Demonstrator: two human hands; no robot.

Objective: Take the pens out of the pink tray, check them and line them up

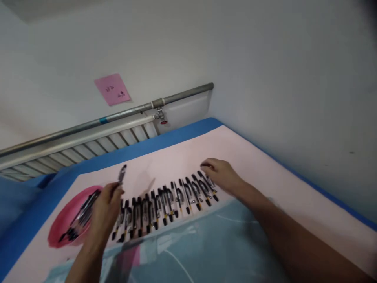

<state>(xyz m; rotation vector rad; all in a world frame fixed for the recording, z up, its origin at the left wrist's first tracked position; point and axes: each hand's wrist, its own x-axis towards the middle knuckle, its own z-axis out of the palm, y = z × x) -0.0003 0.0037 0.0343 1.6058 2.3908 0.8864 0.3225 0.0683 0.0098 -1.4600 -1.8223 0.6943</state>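
1. Pink-topped table (176, 165): carried a long side-by-side row of pens (159, 206), laid out near its front; that portion appeared done.
2. Pink bowl (55, 230): stood left of the row, holding a loose heap of further pens (85, 212), judged left to lay.
3. Left hand (104, 202): pinched one raised pen (121, 174) between bowl and row.
4. Right hand (219, 173): fingertips pressed together at the row's far-right end; blur left their contents uncertain.
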